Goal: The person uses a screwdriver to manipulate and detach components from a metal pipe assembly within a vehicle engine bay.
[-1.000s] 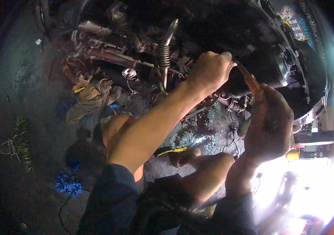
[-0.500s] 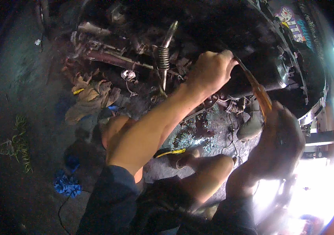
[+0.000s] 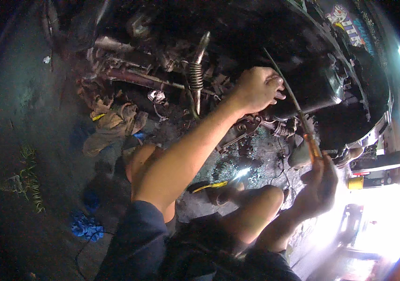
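My right hand [image 3: 319, 180] is closed round the orange handle of a long, thin metal tool [image 3: 294, 100], whose shaft runs up and left past my left hand to a dark black part under the vehicle. My left hand [image 3: 258, 89] has its fingers curled beside the shaft; I cannot make out what is in them. A black metal cylinder [image 3: 312, 89] lies just right of that hand. Left of it are a metal rod with a coil spring [image 3: 195, 75] and dirty metal linkages [image 3: 143, 79].
Brown cloths [image 3: 113, 126], a crumpled blue rag [image 3: 87, 227] with a cord, and a yellow tool [image 3: 209, 186] lie on the grimy floor [image 3: 36, 117]. Green curled debris [image 3: 26, 178] is at the left. My bent knee [image 3: 272, 199] is below my hands; bright light comes from the right.
My right hand has moved downward with the tool, so more of its shaft shows, reaching above my left hand. My left hand has shifted slightly down and its fingertips now show.
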`<state>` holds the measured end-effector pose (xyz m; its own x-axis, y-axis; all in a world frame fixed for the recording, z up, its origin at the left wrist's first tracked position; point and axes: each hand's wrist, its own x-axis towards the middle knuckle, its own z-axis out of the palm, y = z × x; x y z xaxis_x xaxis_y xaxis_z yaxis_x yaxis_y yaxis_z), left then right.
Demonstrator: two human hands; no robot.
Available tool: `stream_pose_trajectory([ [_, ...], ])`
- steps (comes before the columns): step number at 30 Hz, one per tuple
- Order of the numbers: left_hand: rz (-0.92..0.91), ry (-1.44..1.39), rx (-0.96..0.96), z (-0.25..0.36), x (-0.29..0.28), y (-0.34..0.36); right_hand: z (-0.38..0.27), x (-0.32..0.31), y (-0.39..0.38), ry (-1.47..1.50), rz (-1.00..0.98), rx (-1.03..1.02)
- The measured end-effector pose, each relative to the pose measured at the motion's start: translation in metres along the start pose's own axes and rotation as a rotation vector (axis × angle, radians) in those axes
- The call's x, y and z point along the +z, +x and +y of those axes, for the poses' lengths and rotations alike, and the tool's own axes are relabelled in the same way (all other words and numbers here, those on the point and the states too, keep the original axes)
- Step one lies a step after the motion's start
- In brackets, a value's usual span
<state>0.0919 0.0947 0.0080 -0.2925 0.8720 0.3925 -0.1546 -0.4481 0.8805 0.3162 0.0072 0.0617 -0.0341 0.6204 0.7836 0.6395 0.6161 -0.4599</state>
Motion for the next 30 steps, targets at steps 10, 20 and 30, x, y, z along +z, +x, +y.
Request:
stream_pose_trajectory([
  [10, -0.053, -0.166, -0.389, -0.003, -0.001, -0.009, 0.068, 0.003, -0.044, 0.146, -0.395, 0.222],
  [20, 0.083, -0.401, -0.434, -0.019, 0.024, -0.011, 0.092, 0.029, -0.013, 0.121, -0.385, 0.058],
  [30, -0.042, -0.378, -0.382, -0.014, 0.030, -0.014, 0.108, 0.017, -0.002, -0.004, -0.283, -0.131],
])
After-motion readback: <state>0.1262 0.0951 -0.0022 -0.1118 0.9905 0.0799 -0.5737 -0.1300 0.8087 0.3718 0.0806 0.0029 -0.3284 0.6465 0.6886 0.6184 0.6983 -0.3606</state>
